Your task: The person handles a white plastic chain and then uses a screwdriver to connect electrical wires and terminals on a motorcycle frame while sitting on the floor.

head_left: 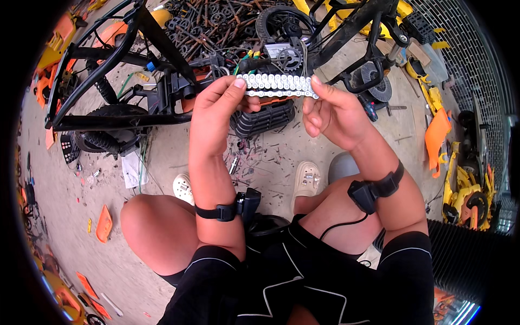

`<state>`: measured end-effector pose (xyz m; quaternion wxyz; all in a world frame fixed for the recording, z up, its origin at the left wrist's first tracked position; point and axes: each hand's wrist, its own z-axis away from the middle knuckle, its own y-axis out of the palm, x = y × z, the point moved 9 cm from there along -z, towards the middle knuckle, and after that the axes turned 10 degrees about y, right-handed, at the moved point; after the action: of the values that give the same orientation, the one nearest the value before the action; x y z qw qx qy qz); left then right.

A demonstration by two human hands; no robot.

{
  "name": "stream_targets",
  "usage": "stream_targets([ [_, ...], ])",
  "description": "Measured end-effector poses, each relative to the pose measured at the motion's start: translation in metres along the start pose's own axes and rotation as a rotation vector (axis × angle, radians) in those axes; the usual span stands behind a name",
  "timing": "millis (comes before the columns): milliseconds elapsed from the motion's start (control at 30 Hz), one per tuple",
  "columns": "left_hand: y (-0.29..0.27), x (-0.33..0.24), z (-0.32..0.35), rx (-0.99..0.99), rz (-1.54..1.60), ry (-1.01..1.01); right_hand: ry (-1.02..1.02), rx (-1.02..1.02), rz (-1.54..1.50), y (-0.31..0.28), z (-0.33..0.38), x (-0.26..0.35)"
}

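Observation:
A silver roller chain (279, 82), folded into several rows side by side, is stretched level between my two hands. My left hand (219, 103) pinches its left end, thumb on top. My right hand (337, 111) grips the right end between thumb and fingers, the lower fingers curled loosely beneath. Just beyond the chain stands a black bike-like frame (179, 76) with a chainring (291, 58) and a motor-like part near its middle. Below the chain sits a black ribbed box (265, 120).
A heap of rusty metal parts (216, 24) lies behind the frame, beside a black wheel (284, 24). Orange panels (437, 138) and yellow parts (466, 197) are scattered at the right. A power drill (369, 108) rests near another wheel. Small debris dots the concrete floor (157, 173).

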<state>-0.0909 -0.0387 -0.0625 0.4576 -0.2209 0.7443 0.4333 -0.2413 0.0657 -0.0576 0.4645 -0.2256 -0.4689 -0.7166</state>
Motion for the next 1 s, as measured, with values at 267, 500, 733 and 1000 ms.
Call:
stream_targets([
  [267, -0.002, 0.005, 0.000, -0.027, -0.089, -0.023, -0.090, -0.210, 0.340, -0.012, -0.003, 0.015],
  [500, 0.000, 0.021, 0.001, -0.026, -0.257, -0.107, -0.199, -0.512, 0.608, -0.027, -0.001, 0.026],
  [733, 0.004, 0.024, 0.001, -0.011, -0.245, -0.108, -0.206, -0.487, 0.586, -0.031, -0.004, 0.029],
  [1000, 0.007, 0.025, 0.002, -0.010, -0.267, -0.108, -0.206, -0.517, 0.697, -0.025, 0.000, 0.035],
])
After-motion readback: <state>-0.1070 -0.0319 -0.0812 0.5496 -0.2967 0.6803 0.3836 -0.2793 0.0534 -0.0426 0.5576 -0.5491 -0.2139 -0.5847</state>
